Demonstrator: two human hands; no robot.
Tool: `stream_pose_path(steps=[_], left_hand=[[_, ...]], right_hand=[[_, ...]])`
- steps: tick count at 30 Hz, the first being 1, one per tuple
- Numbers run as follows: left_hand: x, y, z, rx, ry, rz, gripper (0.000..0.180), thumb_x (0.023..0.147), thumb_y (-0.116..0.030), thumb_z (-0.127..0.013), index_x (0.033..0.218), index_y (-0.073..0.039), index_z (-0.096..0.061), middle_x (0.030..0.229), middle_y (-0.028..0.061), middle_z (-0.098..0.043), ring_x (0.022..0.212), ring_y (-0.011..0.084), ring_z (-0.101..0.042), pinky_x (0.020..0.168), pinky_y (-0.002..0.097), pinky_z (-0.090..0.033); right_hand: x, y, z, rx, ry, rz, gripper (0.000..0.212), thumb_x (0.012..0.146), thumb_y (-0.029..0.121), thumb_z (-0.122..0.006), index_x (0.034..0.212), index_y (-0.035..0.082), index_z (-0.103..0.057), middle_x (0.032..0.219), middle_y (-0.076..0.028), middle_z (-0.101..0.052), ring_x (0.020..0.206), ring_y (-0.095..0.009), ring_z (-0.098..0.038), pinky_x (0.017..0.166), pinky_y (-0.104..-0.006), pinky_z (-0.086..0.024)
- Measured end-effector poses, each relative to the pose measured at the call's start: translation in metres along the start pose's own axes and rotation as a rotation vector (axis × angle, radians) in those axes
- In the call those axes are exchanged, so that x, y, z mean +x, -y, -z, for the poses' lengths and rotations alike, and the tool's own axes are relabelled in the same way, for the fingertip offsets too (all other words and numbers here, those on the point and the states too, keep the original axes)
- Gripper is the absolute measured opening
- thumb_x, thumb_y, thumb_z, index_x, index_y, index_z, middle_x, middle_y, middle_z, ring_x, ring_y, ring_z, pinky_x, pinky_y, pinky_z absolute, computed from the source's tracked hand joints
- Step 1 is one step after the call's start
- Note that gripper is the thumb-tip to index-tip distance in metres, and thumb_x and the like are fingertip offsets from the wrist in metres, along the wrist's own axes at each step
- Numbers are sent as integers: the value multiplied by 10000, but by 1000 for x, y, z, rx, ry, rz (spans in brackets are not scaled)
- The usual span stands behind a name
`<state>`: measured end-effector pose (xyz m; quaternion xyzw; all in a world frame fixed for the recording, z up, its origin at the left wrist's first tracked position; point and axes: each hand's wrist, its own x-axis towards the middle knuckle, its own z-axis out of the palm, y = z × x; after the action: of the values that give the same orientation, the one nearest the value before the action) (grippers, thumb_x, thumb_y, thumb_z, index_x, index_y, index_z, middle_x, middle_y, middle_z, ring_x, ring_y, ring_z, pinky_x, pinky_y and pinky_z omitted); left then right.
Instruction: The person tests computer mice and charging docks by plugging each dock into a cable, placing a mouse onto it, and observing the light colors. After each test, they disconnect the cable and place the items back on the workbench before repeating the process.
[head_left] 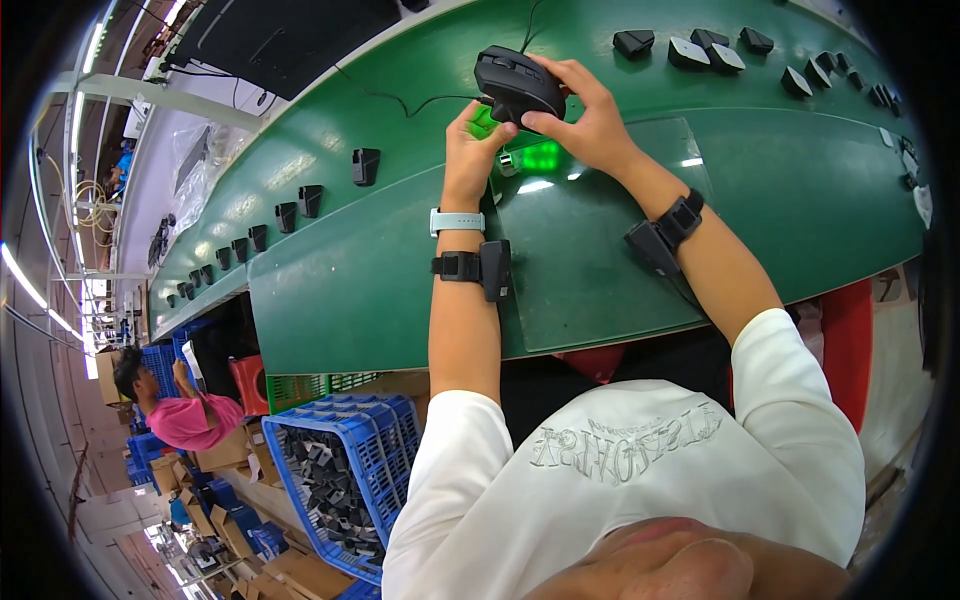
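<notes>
Standing at lower left, a blue crate (388, 450) holds black parts (325, 490). A clear sheet (600, 260) lies on the green bench (340, 310); beyond it, the left hand (474, 152) and right hand (590, 128) clasp a black device (518, 82), fingers curled round it, a cable (455, 97) alongside. Black blocks (366, 167) stand leftward.

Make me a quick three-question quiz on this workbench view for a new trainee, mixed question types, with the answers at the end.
1. True or false: the right hand lies flat on the tabletop.
2. What fills the large blue crate nearest the person? A) White cloths B) Black pieces C) Cardboard sheets
3. Fill in: the watch with the pale band is on the ____ wrist.

Key: 1. False, it holds a black device. 2. B. 3. Left.
</notes>
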<state>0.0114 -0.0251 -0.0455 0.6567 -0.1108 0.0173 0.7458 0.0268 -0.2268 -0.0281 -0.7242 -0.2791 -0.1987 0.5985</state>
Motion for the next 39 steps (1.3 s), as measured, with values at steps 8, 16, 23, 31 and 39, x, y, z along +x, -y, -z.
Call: stream_pose_path(steps=[8, 16, 23, 31, 39], left_hand=[[0, -4, -5, 0, -1, 23, 391, 862, -3, -760, 1227, 43, -626, 1043, 51, -703, 912, 118, -643, 818, 266, -517], [-3, -3, -6, 90, -54, 88, 478, 839, -62, -809, 1268, 37, -622, 1055, 69, -700, 938, 138, -639, 864, 274, -511], [-2, -4, -4, 28, -38, 58, 551, 796, -97, -853, 1277, 23, -613, 1077, 66, -696, 972, 150, -633, 897, 282, -506], [-2, 1, -5, -58, -37, 11, 511, 795, 3, -807, 1262, 24, -600, 1084, 74, -693, 971, 152, -646, 889, 286, -523], [1, 10, 2, -145, 40, -12, 563, 809, -3, -804, 1315, 25, -558, 1142, 95, -694, 1029, 165, -652, 921, 292, -520]], right_hand=[[-2, 4, -3, -54, -34, 33, 654, 791, 250, -824, 1387, 90, -608, 1118, -75, -620, 990, -207, -602, 890, -327, -498], [-5, -1, -6, -34, -85, -39, 597, 821, 289, -796, 1343, 59, -620, 1120, -108, -633, 1008, -252, -636, 918, -354, -509], [-4, -10, -7, 56, -131, -36, 581, 832, 285, -788, 1336, 52, -614, 1157, -115, -648, 1019, -239, -638, 922, -346, -506], [-6, -3, -7, -13, -42, 9, 664, 789, 298, -840, 1370, 96, -592, 1128, -89, -627, 1020, -233, -629, 883, -342, -521], [-6, 2, -4, -75, -40, 76, 694, 761, 341, -872, 1350, 89, -605, 1083, -89, -623, 975, -242, -626, 842, -345, -522]])
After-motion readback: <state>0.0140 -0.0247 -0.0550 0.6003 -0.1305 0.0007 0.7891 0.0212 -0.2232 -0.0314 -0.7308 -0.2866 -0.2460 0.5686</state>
